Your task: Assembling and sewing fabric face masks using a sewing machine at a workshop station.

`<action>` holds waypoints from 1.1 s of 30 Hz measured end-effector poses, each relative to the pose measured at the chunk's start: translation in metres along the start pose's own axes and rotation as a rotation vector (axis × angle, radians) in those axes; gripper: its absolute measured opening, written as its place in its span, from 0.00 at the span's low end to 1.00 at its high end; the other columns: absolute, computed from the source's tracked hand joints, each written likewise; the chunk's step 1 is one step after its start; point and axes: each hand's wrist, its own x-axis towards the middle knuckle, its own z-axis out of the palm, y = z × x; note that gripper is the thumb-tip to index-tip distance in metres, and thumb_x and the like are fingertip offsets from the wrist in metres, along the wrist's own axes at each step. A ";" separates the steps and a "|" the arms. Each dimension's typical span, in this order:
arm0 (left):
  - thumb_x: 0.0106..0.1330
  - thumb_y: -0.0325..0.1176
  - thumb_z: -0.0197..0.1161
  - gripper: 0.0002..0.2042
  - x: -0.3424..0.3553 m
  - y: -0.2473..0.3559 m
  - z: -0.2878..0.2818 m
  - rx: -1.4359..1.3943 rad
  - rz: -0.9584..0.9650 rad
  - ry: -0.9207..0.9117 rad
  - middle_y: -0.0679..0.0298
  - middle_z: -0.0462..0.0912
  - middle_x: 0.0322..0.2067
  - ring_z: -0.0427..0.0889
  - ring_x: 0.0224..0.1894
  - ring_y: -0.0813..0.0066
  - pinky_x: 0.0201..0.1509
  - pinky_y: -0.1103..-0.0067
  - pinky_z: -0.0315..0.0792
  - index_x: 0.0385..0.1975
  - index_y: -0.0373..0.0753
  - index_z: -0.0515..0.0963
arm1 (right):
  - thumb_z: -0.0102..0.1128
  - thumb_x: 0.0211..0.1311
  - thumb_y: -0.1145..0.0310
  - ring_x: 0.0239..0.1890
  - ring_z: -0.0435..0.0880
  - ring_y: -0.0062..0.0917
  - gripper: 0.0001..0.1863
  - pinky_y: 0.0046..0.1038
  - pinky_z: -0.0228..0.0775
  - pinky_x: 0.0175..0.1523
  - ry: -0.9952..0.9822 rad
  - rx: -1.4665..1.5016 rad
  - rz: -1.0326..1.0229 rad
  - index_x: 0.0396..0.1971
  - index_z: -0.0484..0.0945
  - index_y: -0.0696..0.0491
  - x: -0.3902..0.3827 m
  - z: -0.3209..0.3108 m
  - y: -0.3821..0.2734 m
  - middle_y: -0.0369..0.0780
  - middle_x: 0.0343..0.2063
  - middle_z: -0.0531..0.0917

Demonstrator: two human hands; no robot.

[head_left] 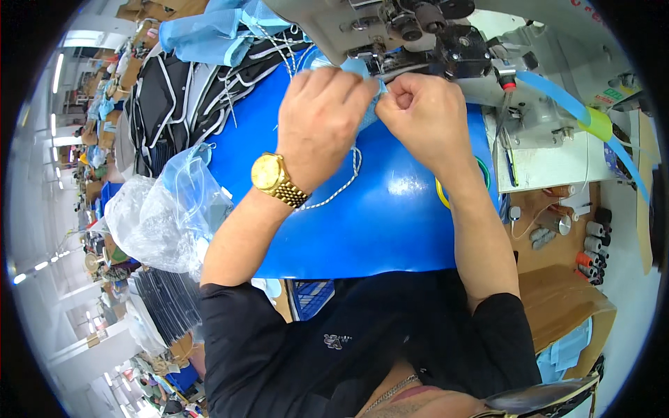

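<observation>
Both hands work close under the head of the grey industrial sewing machine: the left hand, with a gold metal wristwatch, and the right hand are each pinched shut on a small piece of light blue fabric held between them just before the needle area, over the glossy blue work surface. A white braided cord trails from under the left hand across that surface. Judging from this, the piece is being positioned and the stitching seems not yet finished, while a heap of black garments with white piping lies at the left; whether those are sewn I cannot tell.
</observation>
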 end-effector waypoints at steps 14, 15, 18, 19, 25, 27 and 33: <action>0.55 0.24 0.64 0.13 -0.001 -0.003 -0.014 -0.022 -0.072 0.019 0.62 0.78 0.30 0.76 0.37 0.62 0.45 0.68 0.69 0.41 0.41 0.78 | 0.58 0.54 0.72 0.24 0.82 0.44 0.08 0.43 0.75 0.30 -0.121 -0.213 -0.227 0.35 0.77 0.56 -0.017 0.000 -0.013 0.47 0.18 0.81; 0.53 0.24 0.64 0.11 -0.001 -0.001 -0.015 -0.009 -0.112 -0.032 0.62 0.78 0.32 0.76 0.40 0.61 0.49 0.67 0.68 0.37 0.41 0.78 | 0.58 0.54 0.73 0.24 0.82 0.44 0.09 0.43 0.74 0.30 -0.167 -0.228 -0.197 0.36 0.77 0.56 -0.017 0.000 -0.014 0.47 0.18 0.81; 0.50 0.26 0.62 0.08 -0.004 -0.006 -0.015 0.039 -0.015 0.000 0.63 0.78 0.30 0.77 0.39 0.64 0.50 0.69 0.69 0.32 0.40 0.78 | 0.57 0.54 0.74 0.25 0.82 0.44 0.09 0.44 0.73 0.31 -0.213 -0.111 -0.223 0.37 0.76 0.56 -0.022 0.001 -0.014 0.46 0.22 0.82; 0.48 0.26 0.61 0.07 -0.004 -0.007 -0.017 0.018 0.006 0.017 0.64 0.78 0.31 0.77 0.39 0.65 0.48 0.69 0.70 0.29 0.40 0.78 | 0.57 0.54 0.74 0.25 0.82 0.44 0.09 0.44 0.73 0.31 -0.211 -0.113 -0.226 0.37 0.76 0.56 -0.025 0.000 -0.014 0.46 0.22 0.82; 0.49 0.25 0.62 0.07 -0.017 -0.012 -0.013 -0.086 0.055 0.001 0.66 0.79 0.31 0.78 0.38 0.68 0.41 0.73 0.72 0.29 0.40 0.78 | 0.62 0.54 0.70 0.27 0.79 0.41 0.09 0.40 0.70 0.31 -0.160 0.020 -0.310 0.34 0.77 0.56 -0.049 -0.005 -0.008 0.45 0.25 0.79; 0.47 0.21 0.65 0.10 -0.017 -0.007 -0.014 -0.144 0.004 -0.022 0.64 0.80 0.33 0.78 0.36 0.66 0.41 0.72 0.73 0.31 0.39 0.78 | 0.65 0.56 0.67 0.25 0.77 0.39 0.09 0.37 0.68 0.29 -0.046 0.212 -0.268 0.29 0.78 0.57 -0.053 -0.002 0.002 0.45 0.24 0.79; 0.49 0.22 0.68 0.11 -0.011 0.002 -0.020 -0.112 -0.053 -0.077 0.62 0.80 0.35 0.79 0.38 0.64 0.41 0.72 0.74 0.33 0.39 0.79 | 0.63 0.61 0.70 0.25 0.80 0.26 0.09 0.26 0.70 0.29 -0.005 0.371 0.032 0.28 0.78 0.60 -0.052 0.009 0.010 0.42 0.25 0.81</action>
